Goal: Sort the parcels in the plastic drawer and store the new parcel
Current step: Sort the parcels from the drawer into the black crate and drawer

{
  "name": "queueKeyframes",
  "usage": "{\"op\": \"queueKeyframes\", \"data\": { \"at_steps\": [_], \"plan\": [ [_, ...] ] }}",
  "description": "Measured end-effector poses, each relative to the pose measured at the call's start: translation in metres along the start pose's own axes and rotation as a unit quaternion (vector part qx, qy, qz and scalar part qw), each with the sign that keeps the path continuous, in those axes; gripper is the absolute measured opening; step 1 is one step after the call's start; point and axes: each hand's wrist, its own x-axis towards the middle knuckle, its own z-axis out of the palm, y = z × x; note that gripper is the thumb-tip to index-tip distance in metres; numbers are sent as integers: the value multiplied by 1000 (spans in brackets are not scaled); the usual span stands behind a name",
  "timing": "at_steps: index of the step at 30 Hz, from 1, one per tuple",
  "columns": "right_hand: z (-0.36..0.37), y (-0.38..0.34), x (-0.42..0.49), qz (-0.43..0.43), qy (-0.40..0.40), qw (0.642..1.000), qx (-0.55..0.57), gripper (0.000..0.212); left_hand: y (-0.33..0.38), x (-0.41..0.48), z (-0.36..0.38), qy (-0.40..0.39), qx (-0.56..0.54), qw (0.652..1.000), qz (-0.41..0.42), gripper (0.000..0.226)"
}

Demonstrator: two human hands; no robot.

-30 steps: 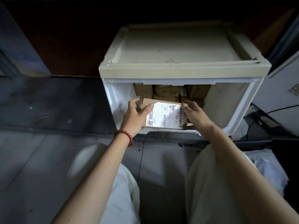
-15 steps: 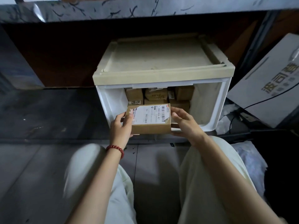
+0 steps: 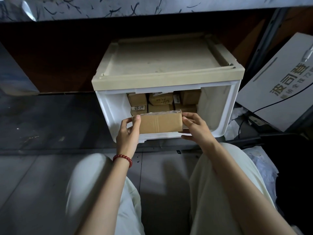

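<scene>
Both arms extended toward 12 o'clock. Left hand point(image 3: 127, 133) pinched parcel point(image 3: 160, 123) at its 9 o'clock end; right hand point(image 3: 196, 128) gripped its 3 o'clock end.

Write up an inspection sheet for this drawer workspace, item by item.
Surface: dark floor, scuffed; the drawer unit stands on it.
Job's things: plastic drawer open under a beige top; stacked parcels at its back; held parcel on edge at the front rim, plain face up.
Clutter: white printed box tilted at right; crumpled plastic by the knee.
Grippers: left hand grips the held parcel's left end; right hand holds its right end.
Cables: black cable across the white printed box.
Surroundings: marbled counter edge above.
</scene>
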Motion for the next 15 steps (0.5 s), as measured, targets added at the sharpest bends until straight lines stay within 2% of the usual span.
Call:
{"op": "queueKeyframes", "data": {
  "at_steps": [8,12,15],
  "plan": [
    [0,1,6,17,29,999,-38,12,-5,3,1,-51,-1,999,0,27],
    [1,1,6,29,16,999,-27,20,-7,4,0,-52,-3,999,1,29],
    [2,1,4,51,-19,998,13,27,-5,4,3,-49,-31,998,2,19]
  ]
}}
